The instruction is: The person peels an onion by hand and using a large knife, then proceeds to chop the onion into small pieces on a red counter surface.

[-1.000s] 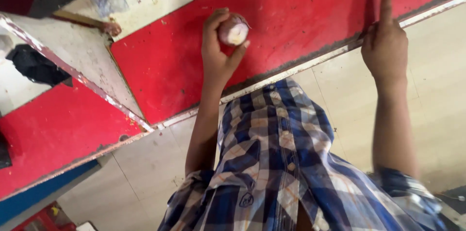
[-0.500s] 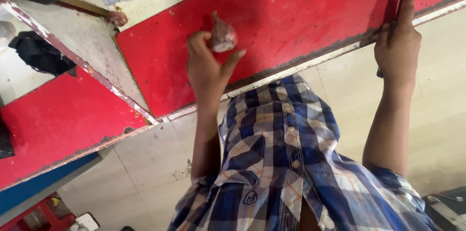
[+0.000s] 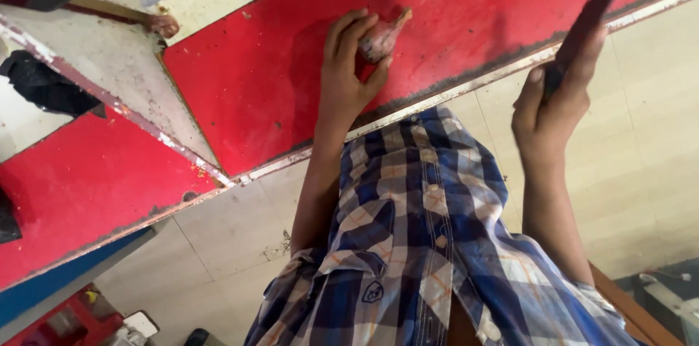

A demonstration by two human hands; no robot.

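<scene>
Onion (image 3: 381,34), papery and pinkish, is pinched by left hand (image 3: 348,69) on scuffed red counter (image 3: 240,77); right hand (image 3: 557,102) is clenched around dark straight handle (image 3: 593,11).

The long dark tool (image 3: 593,15) in the right hand (image 3: 550,109) runs off the top edge, so its working end is unseen, and motion blurs it. The left hand (image 3: 349,73) covers part of the pinkish lump (image 3: 382,37), whose kind cannot be told. The red table (image 3: 240,84) is cut off on several sides.
</scene>
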